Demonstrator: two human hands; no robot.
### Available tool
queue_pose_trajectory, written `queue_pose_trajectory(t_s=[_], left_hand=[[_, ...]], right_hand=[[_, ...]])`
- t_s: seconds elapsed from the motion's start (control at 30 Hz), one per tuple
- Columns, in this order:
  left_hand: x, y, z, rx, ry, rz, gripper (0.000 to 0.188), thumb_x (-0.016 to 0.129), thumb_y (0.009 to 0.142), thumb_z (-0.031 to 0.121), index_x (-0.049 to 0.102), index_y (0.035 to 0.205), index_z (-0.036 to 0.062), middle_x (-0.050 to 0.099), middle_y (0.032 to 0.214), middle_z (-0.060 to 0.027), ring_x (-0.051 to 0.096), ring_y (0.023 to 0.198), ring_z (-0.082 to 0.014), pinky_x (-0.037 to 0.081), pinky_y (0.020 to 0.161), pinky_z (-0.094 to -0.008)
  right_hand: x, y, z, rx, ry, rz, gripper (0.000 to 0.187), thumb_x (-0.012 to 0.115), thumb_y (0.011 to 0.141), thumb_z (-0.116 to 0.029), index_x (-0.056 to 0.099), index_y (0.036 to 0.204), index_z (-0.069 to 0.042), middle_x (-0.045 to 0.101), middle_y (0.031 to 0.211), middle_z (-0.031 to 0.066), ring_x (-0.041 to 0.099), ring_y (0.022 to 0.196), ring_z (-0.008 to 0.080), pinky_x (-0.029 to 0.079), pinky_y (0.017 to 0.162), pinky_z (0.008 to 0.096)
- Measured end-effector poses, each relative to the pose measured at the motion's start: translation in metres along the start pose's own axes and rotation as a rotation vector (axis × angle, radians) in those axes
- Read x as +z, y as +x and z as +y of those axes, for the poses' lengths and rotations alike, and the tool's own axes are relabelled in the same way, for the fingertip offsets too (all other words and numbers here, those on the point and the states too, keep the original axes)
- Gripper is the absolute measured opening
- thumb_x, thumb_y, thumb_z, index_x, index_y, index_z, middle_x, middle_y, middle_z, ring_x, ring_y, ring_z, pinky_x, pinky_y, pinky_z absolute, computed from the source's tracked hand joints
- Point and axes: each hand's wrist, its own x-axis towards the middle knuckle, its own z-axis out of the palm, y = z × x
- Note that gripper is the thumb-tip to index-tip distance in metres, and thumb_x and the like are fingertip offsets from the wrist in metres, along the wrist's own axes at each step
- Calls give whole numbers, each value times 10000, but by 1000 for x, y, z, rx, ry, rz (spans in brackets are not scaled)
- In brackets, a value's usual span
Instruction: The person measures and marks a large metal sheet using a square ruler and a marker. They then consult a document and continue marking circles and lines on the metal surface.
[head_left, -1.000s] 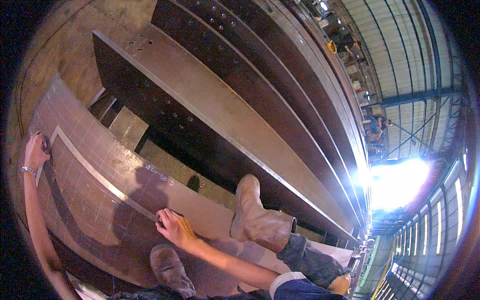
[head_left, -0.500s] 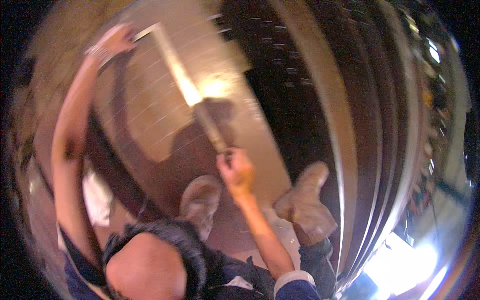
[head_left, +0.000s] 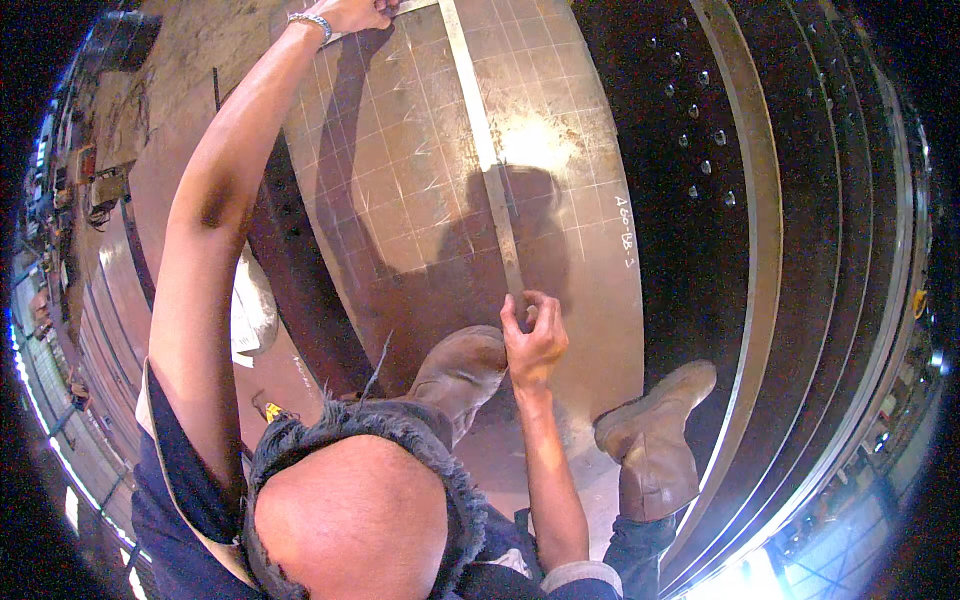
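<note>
I crouch on a large brown steel plate (head_left: 400, 190) marked with a grid of scratched lines. A long thin metal straightedge (head_left: 485, 140) lies along it, running away from me. My left hand (head_left: 352, 12), a bracelet on its wrist, reaches far out and grips the straightedge's far end at the top edge of the view. My right hand (head_left: 533, 335) is curled with pinched fingers on the near end. Whether it also holds a small marker is hidden. My two tan work boots (head_left: 460, 370) (head_left: 655, 450) stand on the plate, and my bare knee (head_left: 345, 515) shows through torn trousers.
A dark steel girder (head_left: 700, 130) with rows of bolt holes runs along the right, edged by a long bright flange (head_left: 755, 220). A white sack (head_left: 252, 310) lies left of the plate. More steel members and workshop clutter (head_left: 95, 180) fill the far left.
My head has turned, so the plate and straightedge now run straight away from me. Both hands stay at the straightedge's two ends. My knee has come into the lower view.
</note>
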Motion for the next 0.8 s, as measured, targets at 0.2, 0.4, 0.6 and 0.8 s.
queue_pose_trajectory(t_s=[0.2,0.4,0.6,0.8], left_hand=[[-1,0,5,14,49,28,293,737,631,192,666,893,83,678,785,-119,682,769,-284,535,689,-392],[-11,-7,5,-58,50,-4,328,771,620,201,663,897,63,694,814,-125,687,802,-294,538,721,-400],[-4,-3,4,-101,66,4,329,769,632,206,683,912,57,706,821,-125,695,818,-284,543,740,-396],[7,-5,-17,-194,56,-99,329,759,718,203,670,988,38,709,930,-107,680,930,-263,530,863,-372]], right_hand=[[4,0,2,19,-1,61,266,775,834,-197,629,1003,-52,645,871,92,630,666,227,520,598,357],[8,1,8,-32,-2,106,268,793,814,-180,646,1006,-63,636,819,80,621,632,220,510,571,353],[4,5,6,-22,-18,116,249,796,810,-187,663,985,-69,625,792,71,596,596,204,496,553,355],[4,5,7,-36,-17,102,243,799,808,-190,667,974,-71,596,758,62,568,574,198,491,549,356]])
